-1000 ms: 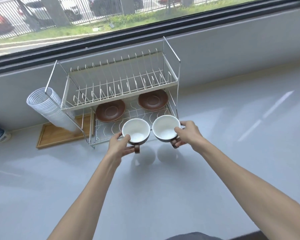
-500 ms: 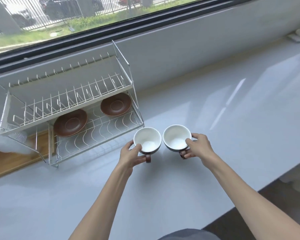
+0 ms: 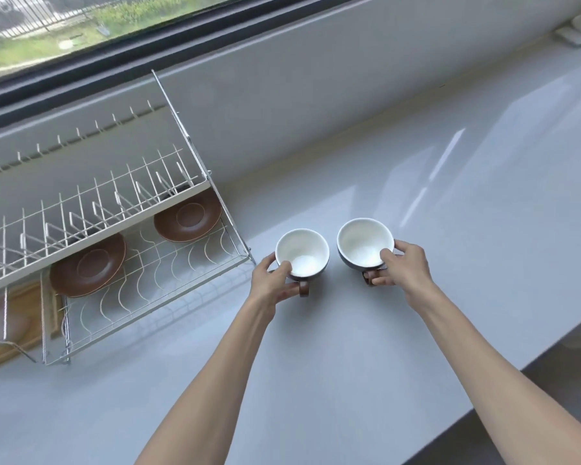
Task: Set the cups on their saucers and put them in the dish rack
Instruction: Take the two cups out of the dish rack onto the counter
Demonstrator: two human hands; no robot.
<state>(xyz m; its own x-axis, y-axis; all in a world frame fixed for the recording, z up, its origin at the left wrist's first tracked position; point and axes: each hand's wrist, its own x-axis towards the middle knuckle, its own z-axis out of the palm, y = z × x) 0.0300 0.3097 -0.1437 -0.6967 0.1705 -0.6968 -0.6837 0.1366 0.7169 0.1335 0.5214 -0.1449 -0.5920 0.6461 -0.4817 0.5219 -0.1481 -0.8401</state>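
Observation:
Two cups, white inside with brown handles, are side by side over the grey counter, right of the dish rack. My left hand grips the left cup by its rim and handle. My right hand grips the right cup the same way. Two brown saucers lie on the rack's lower wire shelf: the left saucer and the right saucer, both bare. Whether the cups rest on the counter or hover just above it is unclear.
The rack's upper tier of plate slots overhangs the back of both saucers. A wooden board lies under the rack's left end. The counter's front edge runs diagonally at lower right. A window wall rises behind.
Both hands have carried the cups rightward and away from the rack's front, and the view has swung right, so the rack now sits at the left.

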